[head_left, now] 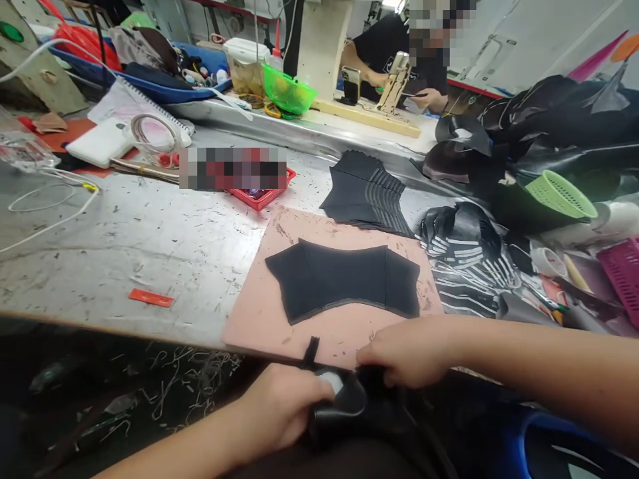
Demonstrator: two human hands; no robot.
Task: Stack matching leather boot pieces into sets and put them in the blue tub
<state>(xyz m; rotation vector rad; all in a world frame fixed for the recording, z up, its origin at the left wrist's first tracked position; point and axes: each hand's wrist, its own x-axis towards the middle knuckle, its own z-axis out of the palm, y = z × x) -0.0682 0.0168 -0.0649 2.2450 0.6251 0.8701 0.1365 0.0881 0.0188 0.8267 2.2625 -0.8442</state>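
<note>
Low in front of my body, at the table's front edge, my left hand is closed on a glossy black leather-like piece with a small white patch showing by the thumb. My right hand has its fingers curled onto dark material at the other side of this piece; its fingertips are partly hidden. Just beyond the hands, a flat black shoe-upper-like panel lies on a pink board. A short black strip lies over the board's front edge. Behind sits a fanned stack of similar black panels.
At the right are black strips with white edges and a green basket. A red tray and an orange-red flat strip lie to the left. Across the table, a person works behind a machine post.
</note>
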